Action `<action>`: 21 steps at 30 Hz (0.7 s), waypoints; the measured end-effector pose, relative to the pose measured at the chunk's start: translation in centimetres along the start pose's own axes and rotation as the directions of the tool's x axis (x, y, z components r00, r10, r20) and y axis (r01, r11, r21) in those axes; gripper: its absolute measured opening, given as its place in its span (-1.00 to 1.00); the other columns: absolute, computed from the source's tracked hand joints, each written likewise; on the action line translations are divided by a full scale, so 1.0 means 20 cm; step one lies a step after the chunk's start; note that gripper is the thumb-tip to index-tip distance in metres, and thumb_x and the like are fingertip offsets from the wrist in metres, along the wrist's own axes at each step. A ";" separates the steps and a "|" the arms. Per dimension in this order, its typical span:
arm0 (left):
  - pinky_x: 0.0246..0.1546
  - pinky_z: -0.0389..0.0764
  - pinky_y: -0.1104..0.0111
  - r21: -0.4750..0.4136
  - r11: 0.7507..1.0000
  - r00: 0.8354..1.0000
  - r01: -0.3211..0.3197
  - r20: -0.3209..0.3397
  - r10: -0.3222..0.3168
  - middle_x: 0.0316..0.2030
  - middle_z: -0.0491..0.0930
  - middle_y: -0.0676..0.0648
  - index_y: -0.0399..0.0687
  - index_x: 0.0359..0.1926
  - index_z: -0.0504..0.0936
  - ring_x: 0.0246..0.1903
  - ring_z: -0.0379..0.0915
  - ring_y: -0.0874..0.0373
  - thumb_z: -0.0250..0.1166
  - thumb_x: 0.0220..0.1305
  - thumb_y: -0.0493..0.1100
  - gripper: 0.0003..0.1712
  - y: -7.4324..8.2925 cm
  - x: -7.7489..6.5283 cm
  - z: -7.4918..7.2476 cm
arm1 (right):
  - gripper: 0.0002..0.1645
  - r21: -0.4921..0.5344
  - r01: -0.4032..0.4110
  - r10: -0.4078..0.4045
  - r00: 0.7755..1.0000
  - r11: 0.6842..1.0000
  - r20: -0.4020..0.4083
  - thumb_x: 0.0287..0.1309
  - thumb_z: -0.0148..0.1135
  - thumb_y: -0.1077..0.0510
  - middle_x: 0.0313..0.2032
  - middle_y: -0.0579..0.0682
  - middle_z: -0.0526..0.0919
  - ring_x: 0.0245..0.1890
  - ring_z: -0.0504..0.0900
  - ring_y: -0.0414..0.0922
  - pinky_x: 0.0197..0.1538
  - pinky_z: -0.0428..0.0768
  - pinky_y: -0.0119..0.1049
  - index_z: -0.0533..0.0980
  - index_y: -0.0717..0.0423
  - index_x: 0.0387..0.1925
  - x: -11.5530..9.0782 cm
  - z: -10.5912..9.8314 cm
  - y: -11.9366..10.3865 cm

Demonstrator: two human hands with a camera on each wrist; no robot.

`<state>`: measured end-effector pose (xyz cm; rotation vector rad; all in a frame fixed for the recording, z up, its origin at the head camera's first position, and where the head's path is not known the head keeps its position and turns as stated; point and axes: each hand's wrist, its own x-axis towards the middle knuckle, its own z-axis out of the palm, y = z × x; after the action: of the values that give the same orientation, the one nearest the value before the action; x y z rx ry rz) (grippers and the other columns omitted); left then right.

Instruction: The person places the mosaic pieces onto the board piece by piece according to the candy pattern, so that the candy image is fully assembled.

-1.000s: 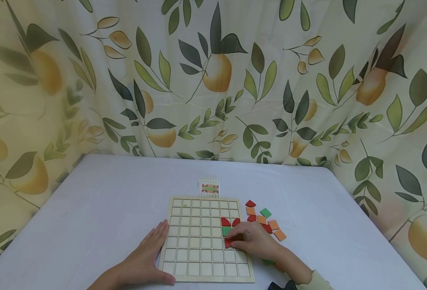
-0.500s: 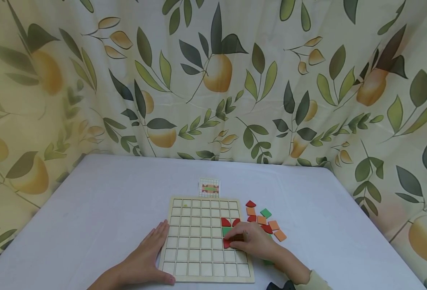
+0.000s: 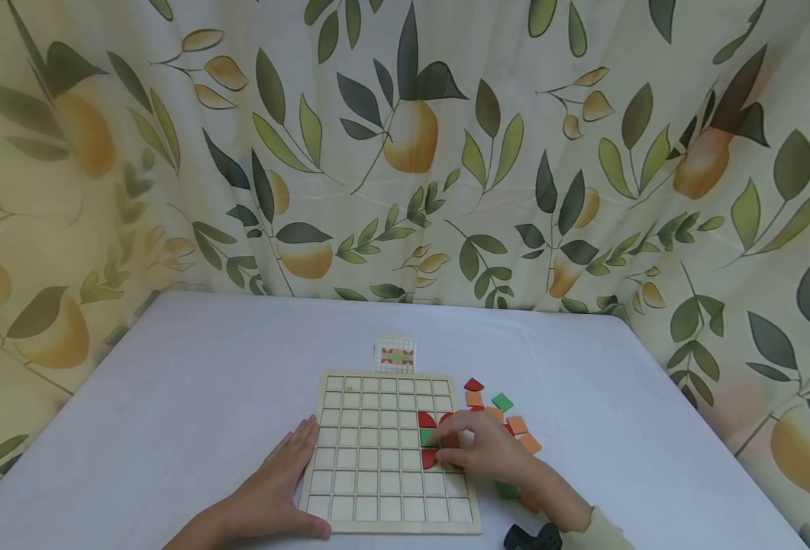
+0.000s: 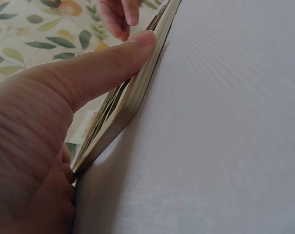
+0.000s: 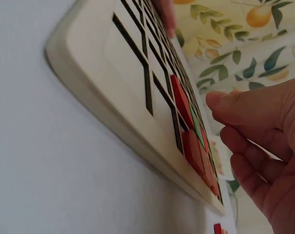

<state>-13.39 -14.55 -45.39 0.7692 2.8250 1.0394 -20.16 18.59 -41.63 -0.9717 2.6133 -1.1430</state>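
Note:
A wooden grid board [image 3: 368, 483] lies on the table. My left hand [image 3: 272, 481] rests along its left side, fingers straight, with the thumb [image 4: 132, 51] over the near corner. On the board's right side sit a red piece [image 3: 427, 419], a green square [image 3: 426, 438] and another red piece [image 3: 429, 458], with more partly hidden by my right hand. That right hand [image 3: 483, 447] hovers just over these pieces. In the right wrist view its thumb [image 5: 249, 105] and loosely bent fingers stand apart from the board, with nothing between them.
A small pattern card [image 3: 395, 356] lies behind the board. To the right are loose pieces, among them a red one [image 3: 473, 385], a green square [image 3: 503, 401] and several orange squares [image 3: 530, 443]. A black object [image 3: 531, 537] stands at my right wrist. A patterned curtain [image 3: 405, 214] hangs behind the table.
The near red piece, earlier at my right fingertips, now lies squarely in its cell. My right hand has lifted slightly and let go of it. The left hand keeps its place.

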 end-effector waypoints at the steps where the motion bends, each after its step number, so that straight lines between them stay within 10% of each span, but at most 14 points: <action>1: 0.21 -0.49 0.64 0.000 1.000 1.000 0.002 0.000 -0.002 0.38 -0.17 -0.31 -0.43 0.36 -0.14 0.36 -0.29 -0.10 0.35 -0.34 0.48 0.51 0.00 0.00 0.00 | -0.80 -0.005 -0.019 0.019 1.000 1.000 -0.012 -0.02 0.38 0.09 -0.30 -0.31 0.62 -0.19 0.52 -0.24 -0.06 0.52 -0.19 0.66 -0.12 -0.26 0.00 -0.01 0.01; 12: 0.21 -0.49 0.63 0.013 1.000 1.000 0.005 -0.002 -0.005 0.38 -0.17 -0.29 -0.42 0.37 -0.14 0.36 -0.29 -0.09 0.34 -0.35 0.50 0.51 0.00 0.00 0.00 | -0.77 0.085 -0.063 0.072 0.992 0.994 -0.104 0.00 0.36 0.19 -0.26 -0.07 0.67 -0.24 0.53 -0.07 -0.27 0.59 -0.19 0.65 0.08 -0.23 0.00 -0.12 0.11; 21: 0.21 -0.50 0.64 -0.006 1.000 1.000 0.006 0.004 -0.006 0.38 -0.18 -0.31 -0.43 0.36 -0.14 0.36 -0.29 -0.10 0.35 -0.34 0.48 0.51 0.00 0.00 0.00 | -0.73 0.094 -0.169 0.182 0.972 0.981 -0.148 -0.03 0.38 0.19 -0.25 -0.09 0.67 -0.11 0.53 -0.01 0.02 0.50 0.00 0.65 0.12 -0.20 0.01 -0.18 0.20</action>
<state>-13.35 -14.58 -45.39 0.7608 2.8182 1.0436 -23.65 22.64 -41.93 -0.6439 2.6822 -1.3160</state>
